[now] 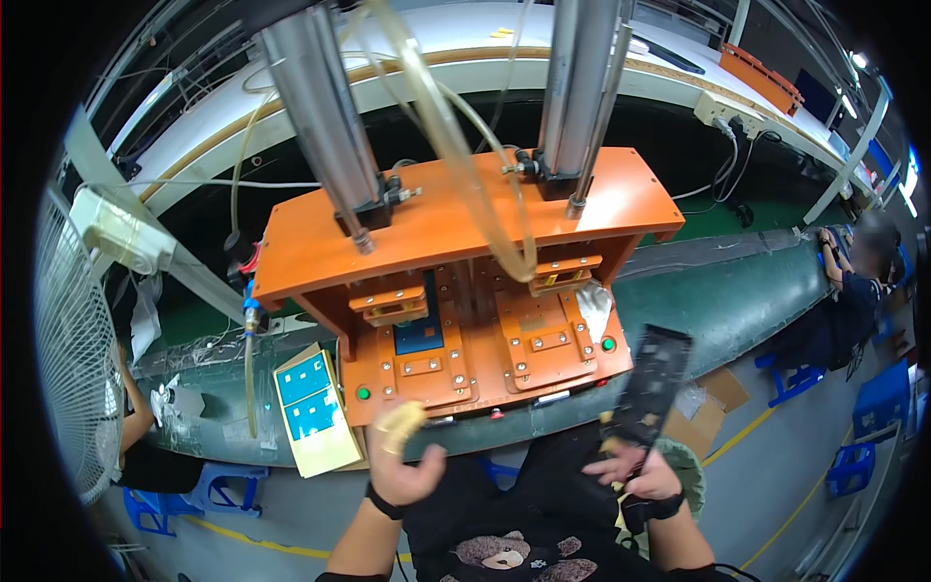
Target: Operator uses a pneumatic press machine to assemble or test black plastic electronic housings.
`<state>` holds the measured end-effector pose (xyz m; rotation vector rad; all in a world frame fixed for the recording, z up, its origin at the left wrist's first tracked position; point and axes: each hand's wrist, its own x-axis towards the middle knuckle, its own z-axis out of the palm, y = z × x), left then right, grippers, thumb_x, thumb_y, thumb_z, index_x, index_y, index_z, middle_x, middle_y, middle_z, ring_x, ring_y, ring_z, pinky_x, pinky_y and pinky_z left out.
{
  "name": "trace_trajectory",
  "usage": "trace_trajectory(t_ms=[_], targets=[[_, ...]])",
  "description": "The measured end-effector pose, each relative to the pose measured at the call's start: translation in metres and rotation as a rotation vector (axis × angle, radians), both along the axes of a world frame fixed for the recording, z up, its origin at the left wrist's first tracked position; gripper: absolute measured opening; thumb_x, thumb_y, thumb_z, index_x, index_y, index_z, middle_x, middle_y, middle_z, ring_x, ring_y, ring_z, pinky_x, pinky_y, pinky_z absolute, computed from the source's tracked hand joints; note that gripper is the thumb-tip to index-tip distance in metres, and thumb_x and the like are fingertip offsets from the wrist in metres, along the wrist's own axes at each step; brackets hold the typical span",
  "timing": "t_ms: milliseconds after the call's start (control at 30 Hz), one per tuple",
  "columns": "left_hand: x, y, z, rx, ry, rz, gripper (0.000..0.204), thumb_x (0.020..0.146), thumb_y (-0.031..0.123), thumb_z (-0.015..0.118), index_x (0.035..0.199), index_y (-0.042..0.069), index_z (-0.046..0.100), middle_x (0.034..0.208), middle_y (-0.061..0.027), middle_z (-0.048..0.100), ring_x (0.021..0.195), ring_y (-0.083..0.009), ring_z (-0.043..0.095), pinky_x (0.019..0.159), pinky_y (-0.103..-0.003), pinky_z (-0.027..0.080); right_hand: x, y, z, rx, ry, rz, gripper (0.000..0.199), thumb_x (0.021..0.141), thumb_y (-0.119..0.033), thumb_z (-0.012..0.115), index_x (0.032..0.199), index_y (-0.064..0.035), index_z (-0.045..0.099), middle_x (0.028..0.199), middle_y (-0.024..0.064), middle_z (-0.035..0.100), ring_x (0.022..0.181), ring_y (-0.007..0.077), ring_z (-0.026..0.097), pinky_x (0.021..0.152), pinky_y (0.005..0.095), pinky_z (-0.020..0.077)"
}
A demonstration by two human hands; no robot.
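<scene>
My right hand (pixel 640 472) grips the lower end of a flat black panel (pixel 652 383) with small cut-outs and light spots, held upright and tilted at the right of the press. My left hand (pixel 405 466) is raised before the press's left station, thumb apart from the fingers, with yellowish coverings on the fingertips; it holds nothing I can see and is slightly blurred. The orange two-station press (pixel 465 228) stands in front of me. A blue sheet (pixel 420 332) lies in its left station. Left of it, blue pieces (pixel 307 383) lie on a pale yellow board (pixel 328 452).
Green buttons (pixel 364 394) (pixel 608 344) sit at the press's front corners. A crumpled white piece (pixel 593 310) rests by the right station. Clear tubing (pixel 456 145) hangs overhead. A fan (pixel 76 339) is at left, a cardboard box (pixel 700 427) at right. Another person (pixel 853 267) sits far right.
</scene>
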<state>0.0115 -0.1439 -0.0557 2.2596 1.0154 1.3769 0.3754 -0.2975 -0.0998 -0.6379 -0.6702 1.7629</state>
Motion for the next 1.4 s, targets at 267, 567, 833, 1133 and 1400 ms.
trace_trajectory(t_ms=[267, 567, 833, 1133, 1400], targets=[[0.016, -0.036, 0.02, -0.146, 0.053, -0.551, 0.106, 0.06, 0.047, 0.09, 0.142, 0.005, 0.038, 0.139, -0.0186, 0.049, 0.136, -0.0424, 0.039, 0.112, -0.055, 0.03, -0.113, 0.07, 0.001, 0.027, 0.195, 0.61, 0.084, 0.081, -0.011, 0.077, 0.149, -0.0049, 0.029, 0.14, 0.0153, 0.046, 0.128, 0.0346, 0.051, 0.1, 0.0425, 0.0458], [-0.013, -0.014, 0.034, -0.173, 0.214, -0.453, 0.091, 0.061, 0.026, 0.089, 0.138, 0.004, 0.045, 0.135, -0.0208, 0.052, 0.13, -0.0413, 0.046, 0.107, -0.049, 0.037, -0.148, 0.103, 0.006, 0.024, 0.354, 0.641, 0.095, 0.073, -0.024, 0.08, 0.149, 0.0002, 0.027, 0.142, 0.0208, 0.043, 0.127, 0.0312, 0.049, 0.112, 0.0433, 0.0346], [-0.02, 0.052, 0.048, -0.169, 0.133, -0.326, 0.083, 0.064, 0.021, 0.086, 0.136, 0.005, 0.047, 0.123, -0.0173, 0.059, 0.115, -0.0369, 0.056, 0.1, -0.044, 0.043, -0.143, 0.121, 0.01, -0.032, 0.162, 0.496, 0.07, 0.097, -0.014, 0.059, 0.154, -0.0085, 0.019, 0.139, 0.0182, 0.048, 0.125, 0.0313, 0.054, 0.105, 0.0417, 0.0432], [-0.03, 0.098, 0.059, -0.199, 0.545, -0.254, 0.074, 0.064, 0.009, 0.079, 0.132, 0.008, 0.052, 0.128, -0.0151, 0.057, 0.123, -0.0349, 0.049, 0.11, -0.045, 0.033, -0.119, 0.074, -0.023, -0.027, -0.447, 0.291, 0.052, 0.097, -0.008, 0.06, 0.143, 0.0005, 0.038, 0.118, 0.0076, 0.059, 0.107, 0.0107, 0.057, 0.095, 0.025, 0.0458], [-0.033, 0.104, 0.057, -0.163, 0.617, -0.319, 0.066, 0.068, 0.021, 0.08, 0.128, 0.007, 0.057, 0.126, -0.0144, 0.059, 0.124, -0.0338, 0.051, 0.106, -0.043, 0.037, -0.113, 0.059, -0.048, -0.054, -0.722, 0.129, 0.047, 0.092, -0.015, 0.069, 0.132, 0.0038, 0.05, 0.108, 0.0056, 0.062, 0.09, 0.0084, 0.06, 0.083, 0.0227, 0.0497]])
